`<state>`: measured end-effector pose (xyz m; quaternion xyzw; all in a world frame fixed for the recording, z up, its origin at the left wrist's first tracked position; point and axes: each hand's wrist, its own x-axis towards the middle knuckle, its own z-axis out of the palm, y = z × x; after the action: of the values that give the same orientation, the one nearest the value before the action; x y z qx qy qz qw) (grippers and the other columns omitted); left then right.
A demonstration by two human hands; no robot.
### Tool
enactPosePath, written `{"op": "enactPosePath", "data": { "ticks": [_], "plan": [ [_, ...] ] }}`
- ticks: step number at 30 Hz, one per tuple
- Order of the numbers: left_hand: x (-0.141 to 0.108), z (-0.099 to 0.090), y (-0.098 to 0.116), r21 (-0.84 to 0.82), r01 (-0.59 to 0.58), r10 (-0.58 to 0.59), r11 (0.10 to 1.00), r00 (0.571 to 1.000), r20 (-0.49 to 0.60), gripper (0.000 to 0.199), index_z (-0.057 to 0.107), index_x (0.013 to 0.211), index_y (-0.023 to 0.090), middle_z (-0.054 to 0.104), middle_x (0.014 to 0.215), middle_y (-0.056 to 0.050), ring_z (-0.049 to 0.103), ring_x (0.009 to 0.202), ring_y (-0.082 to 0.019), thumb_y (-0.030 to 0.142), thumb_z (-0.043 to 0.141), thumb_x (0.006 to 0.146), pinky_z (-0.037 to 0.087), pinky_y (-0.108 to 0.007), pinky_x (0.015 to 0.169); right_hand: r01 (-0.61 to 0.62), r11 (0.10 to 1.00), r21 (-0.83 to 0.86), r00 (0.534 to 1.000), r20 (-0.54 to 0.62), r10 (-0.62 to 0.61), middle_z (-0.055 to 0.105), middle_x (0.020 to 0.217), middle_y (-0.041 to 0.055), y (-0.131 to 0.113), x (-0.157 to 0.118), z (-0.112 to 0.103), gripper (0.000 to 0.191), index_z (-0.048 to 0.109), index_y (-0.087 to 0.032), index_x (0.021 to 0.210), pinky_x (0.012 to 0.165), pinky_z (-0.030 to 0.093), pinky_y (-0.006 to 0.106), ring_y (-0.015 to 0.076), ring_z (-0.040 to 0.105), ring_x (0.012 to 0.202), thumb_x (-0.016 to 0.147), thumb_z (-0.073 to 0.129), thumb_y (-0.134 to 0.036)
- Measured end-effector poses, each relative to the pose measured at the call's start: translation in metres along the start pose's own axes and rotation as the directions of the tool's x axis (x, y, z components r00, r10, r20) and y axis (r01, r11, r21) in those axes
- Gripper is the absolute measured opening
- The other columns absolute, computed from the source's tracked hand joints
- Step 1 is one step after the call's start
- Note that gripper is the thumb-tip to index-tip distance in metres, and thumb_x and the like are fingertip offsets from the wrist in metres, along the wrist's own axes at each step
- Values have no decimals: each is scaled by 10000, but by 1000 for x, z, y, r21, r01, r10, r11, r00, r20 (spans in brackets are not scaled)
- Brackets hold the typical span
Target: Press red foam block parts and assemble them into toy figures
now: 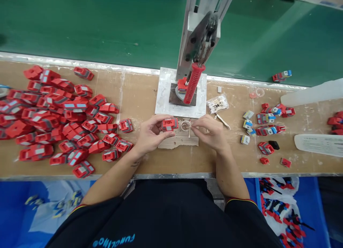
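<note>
My left hand (151,134) grips a red plastic part (169,124) with grey and white bands between thumb and fingers, just below the metal base plate (163,94). Beside it, a small round dish (185,125) rests on a piece of cardboard (177,142). My right hand (210,130) pinches a thin white stick, whose tip is at the dish. A second small stick (189,133) lies at the dish's lower edge. Above my hands is a press with a red handle (194,83), and another red part (182,84) sits under it.
A large pile of red parts (45,115) covers the left of the table. A bag of cotton swabs (217,103) lies right of the press. Several red, blue and white pieces (265,118) are farther right. Blue bins (312,205) stand below the table edge.
</note>
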<state>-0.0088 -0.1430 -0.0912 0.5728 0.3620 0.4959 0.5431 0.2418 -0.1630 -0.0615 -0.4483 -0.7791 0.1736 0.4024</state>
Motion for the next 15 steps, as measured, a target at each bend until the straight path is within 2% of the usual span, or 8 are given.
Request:
{"op": "enactPosePath", "data": {
  "ticks": [3, 6, 8, 11, 15],
  "plan": [
    [-4, 3, 3, 31, -29, 28, 999, 999, 16, 468, 783, 1144, 186, 826, 1121, -129, 815, 986, -230, 396, 963, 767, 690, -321, 853, -20, 988, 154, 970, -235, 56, 765, 760, 0, -16, 10, -13, 90, 719, -269, 875, 665, 558, 363, 183, 696, 690, 957, 738, -235],
    [-7, 6, 5, 64, -63, 62, 996, 998, 16, 423, 779, 1116, 169, 832, 1085, -129, 819, 941, -219, 364, 951, 783, 693, -301, 802, 69, 962, 265, 914, -402, 45, 726, 705, -10, -34, 22, -7, 100, 704, -284, 876, 618, 539, 363, 180, 673, 647, 944, 773, -308],
    [-8, 6, 7, 97, -102, 101, 990, 995, 16, 389, 782, 1081, 172, 833, 1056, -121, 815, 916, -211, 355, 950, 782, 688, -292, 779, 88, 954, 286, 895, -443, 50, 704, 674, -11, -42, 24, 6, 135, 685, -284, 866, 580, 525, 359, 177, 659, 613, 951, 767, -350],
    [-9, 7, 9, 150, -137, 132, 979, 990, 44, 357, 791, 1043, 187, 834, 999, -103, 806, 864, -205, 359, 953, 775, 673, -288, 736, 26, 950, 310, 881, -456, 124, 691, 657, -8, -43, 20, 24, 185, 660, -278, 851, 560, 528, 364, 183, 658, 596, 966, 745, -394],
    [-9, 7, 10, 148, -149, 140, 978, 988, 70, 333, 794, 1038, 206, 832, 966, -89, 795, 815, -205, 350, 948, 780, 656, -300, 703, 18, 924, 383, 889, -429, 160, 705, 683, -9, -38, 10, 34, 152, 672, -280, 874, 591, 537, 363, 188, 673, 630, 953, 768, -366]
  ]
}}
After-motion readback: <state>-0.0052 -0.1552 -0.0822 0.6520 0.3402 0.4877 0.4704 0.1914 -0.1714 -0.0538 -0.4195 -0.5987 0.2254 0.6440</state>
